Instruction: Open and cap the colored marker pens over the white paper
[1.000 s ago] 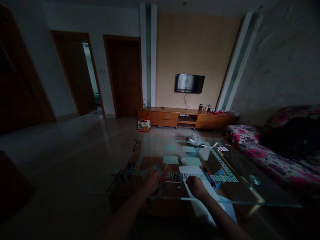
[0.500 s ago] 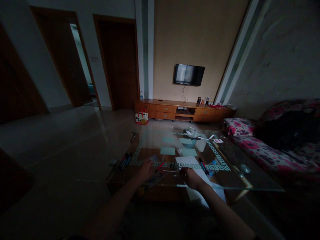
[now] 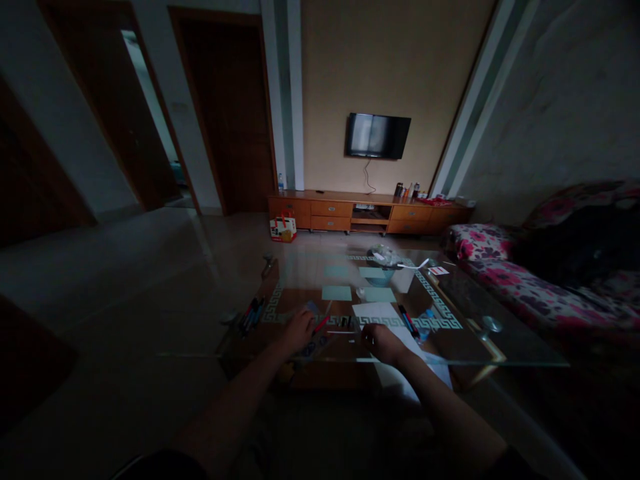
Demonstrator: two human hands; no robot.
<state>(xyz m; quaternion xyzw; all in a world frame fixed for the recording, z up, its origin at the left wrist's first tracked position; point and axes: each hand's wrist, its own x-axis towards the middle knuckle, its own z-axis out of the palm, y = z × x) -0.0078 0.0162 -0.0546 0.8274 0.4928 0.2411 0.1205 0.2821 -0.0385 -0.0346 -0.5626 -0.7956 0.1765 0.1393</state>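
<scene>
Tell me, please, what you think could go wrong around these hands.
The left hand, close to the red item, might knock it away. The right hand, seen against the paper, could drag or crease it. In dim light, the small white piece might be overlooked.

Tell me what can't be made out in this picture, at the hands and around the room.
All in the head view:
- What the left hand holds, if anything: its own back and the dim light hide it.
- What the right hand holds, if anything: curled fingers and shadow hide it.
- The print on the card: too small.
- The dark heap: too dark to identify.
- The rest of the sofa: cut off by the right edge.
</scene>
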